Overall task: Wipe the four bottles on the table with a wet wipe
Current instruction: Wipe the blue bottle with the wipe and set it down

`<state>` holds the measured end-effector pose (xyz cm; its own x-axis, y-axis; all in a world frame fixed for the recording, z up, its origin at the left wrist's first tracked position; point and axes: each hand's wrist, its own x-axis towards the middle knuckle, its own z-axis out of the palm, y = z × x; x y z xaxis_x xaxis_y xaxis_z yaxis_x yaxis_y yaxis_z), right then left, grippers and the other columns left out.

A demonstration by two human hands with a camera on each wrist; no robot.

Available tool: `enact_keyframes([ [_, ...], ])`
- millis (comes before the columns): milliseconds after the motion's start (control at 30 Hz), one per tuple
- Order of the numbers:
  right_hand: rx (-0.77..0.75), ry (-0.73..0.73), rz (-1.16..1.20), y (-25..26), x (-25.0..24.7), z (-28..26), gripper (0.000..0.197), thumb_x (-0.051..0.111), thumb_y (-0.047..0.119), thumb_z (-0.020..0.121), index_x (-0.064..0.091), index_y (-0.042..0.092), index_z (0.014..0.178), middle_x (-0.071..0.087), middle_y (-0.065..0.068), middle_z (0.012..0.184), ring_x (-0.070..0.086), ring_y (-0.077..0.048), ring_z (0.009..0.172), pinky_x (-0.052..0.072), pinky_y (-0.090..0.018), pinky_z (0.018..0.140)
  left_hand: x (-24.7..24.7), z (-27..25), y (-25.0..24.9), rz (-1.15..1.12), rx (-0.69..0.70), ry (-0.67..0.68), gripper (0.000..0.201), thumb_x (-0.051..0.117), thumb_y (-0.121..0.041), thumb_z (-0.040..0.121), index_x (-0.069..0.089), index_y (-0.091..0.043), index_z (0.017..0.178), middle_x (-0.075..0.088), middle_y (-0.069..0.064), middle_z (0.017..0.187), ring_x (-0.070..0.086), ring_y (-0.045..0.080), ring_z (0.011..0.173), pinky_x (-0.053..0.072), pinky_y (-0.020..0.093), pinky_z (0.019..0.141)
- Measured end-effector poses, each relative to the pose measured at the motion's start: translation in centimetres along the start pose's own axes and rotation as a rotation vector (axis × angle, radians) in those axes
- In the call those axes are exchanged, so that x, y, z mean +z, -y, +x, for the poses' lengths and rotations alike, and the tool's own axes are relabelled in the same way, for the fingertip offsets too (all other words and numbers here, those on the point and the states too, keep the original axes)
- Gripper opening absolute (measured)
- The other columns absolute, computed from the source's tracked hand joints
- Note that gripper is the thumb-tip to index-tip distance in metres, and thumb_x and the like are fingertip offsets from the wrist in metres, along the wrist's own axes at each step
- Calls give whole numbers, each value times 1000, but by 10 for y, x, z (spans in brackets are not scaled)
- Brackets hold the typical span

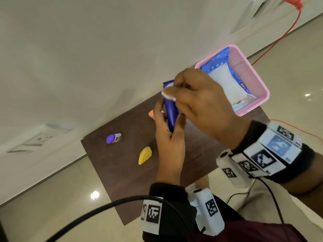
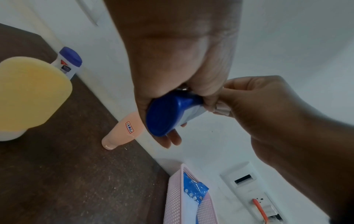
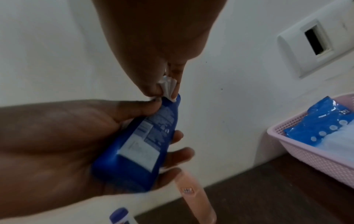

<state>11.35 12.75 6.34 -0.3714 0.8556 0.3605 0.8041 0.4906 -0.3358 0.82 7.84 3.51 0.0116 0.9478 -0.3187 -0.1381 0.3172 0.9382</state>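
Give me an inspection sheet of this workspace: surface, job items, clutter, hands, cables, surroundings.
Surface: dark brown table, set against a white wall.
Job's things: blue bottle held off the table; yellow bottle, white bottle with purple cap and peach bottle stand on the table; folded wet wipe touches the blue bottle's upper end.
Clutter: pink basket holding a blue wipes pack.
Hands: left hand grips the blue bottle; right hand pinches the wet wipe.
Cables: orange cable runs along the wall; black cable from the left wrist.
Surroundings: white wall sockets; glossy floor.
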Motion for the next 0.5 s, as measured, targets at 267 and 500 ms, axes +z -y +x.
enact_keyframes([
  [267, 84, -21, 46, -10, -4, -5, 21, 63, 3, 81, 69, 0, 101, 63, -21, 93, 61, -34, 79, 54, -41, 66, 1, -3, -2, 90, 33, 16, 49, 58, -25, 85, 40, -37, 129, 57, -15, 110, 59, 17, 97, 53, 46, 86],
  [500, -1, 71, 94, 6, -1, -19, 24, 54, 12, 82, 70, 2, 98, 63, -19, 89, 61, -32, 76, 52, -35, 62, -10, 7, -2, 34, 30, -36, 71, 68, 2, 77, 40, -28, 135, 59, -9, 117, 61, 22, 103, 53, 43, 88],
])
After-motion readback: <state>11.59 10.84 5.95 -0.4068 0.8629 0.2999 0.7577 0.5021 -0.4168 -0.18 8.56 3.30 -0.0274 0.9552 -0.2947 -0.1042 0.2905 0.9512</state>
